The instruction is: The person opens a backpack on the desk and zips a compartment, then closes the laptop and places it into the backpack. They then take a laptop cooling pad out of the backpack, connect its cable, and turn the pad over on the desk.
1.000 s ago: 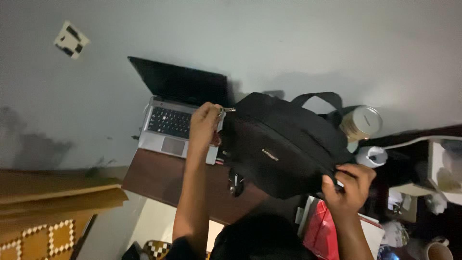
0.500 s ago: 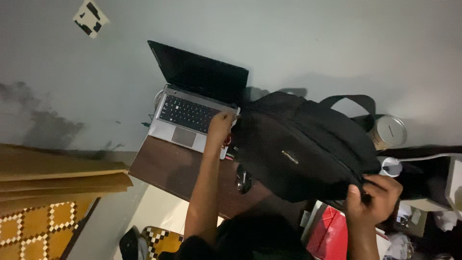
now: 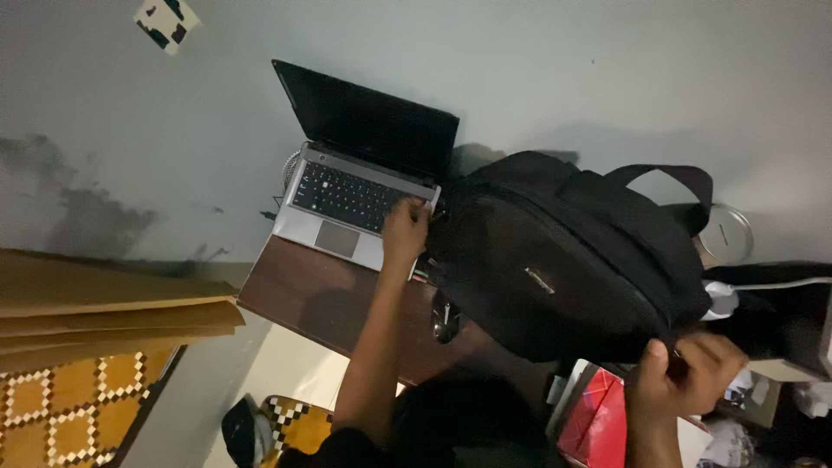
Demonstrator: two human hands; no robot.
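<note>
Soft black fabric makes up the backpack [image 3: 563,260], which stands on the dark wooden desk [image 3: 321,299] against the pale wall, between the open laptop [image 3: 355,186] and the clutter at the desk's right end. It looks padded and pliable rather than stiff: its sides bulge, so it probably carries some load and will sag or tip if held at one point only. The carry loop [image 3: 672,178] on its upper side seems the firmest place to take it; the seams and zipper lines at either end give a thinner, slippier hold.

The left hand [image 3: 406,232] is curled closed at the bag's left edge, just beside the laptop's front corner, pinching something at the seam there; whether that is a zipper pull or only cloth is too dark to tell. The right hand [image 3: 689,373] is closed as well, fingers and thumb gripping the bag's lower right corner, above the red folder [image 3: 598,416].

A round metal tin [image 3: 726,234] sits behind the bag, partly hidden by it. A computer mouse [image 3: 444,319] lies on the desk under the bag's left end.
</note>
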